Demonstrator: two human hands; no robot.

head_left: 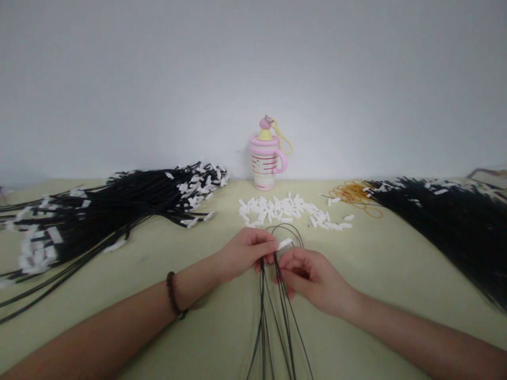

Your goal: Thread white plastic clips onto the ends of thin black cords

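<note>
Several thin black cords point(263, 306) hang down toward me between my hands, with a loop curving up behind the fingers. My left hand point(250, 252), with a beaded bracelet at its wrist, pinches a white plastic piece point(284, 243) and cords between thumb and fingers. Close on its right, my right hand point(311, 277) is closed, fingertips pinching the black cords just below the white piece. Its inner fingers are partly hidden. Beyond both hands lies a scatter of small white plastic pieces point(287, 208).
To the left is a heap of black cords with white ends point(119, 206). Another black cord bundle point(447, 221) lies at right, beside yellow rubber bands point(350, 192) and a thin hooked needle point(336, 199). A pink-lidded cup point(264, 163) stands by the wall.
</note>
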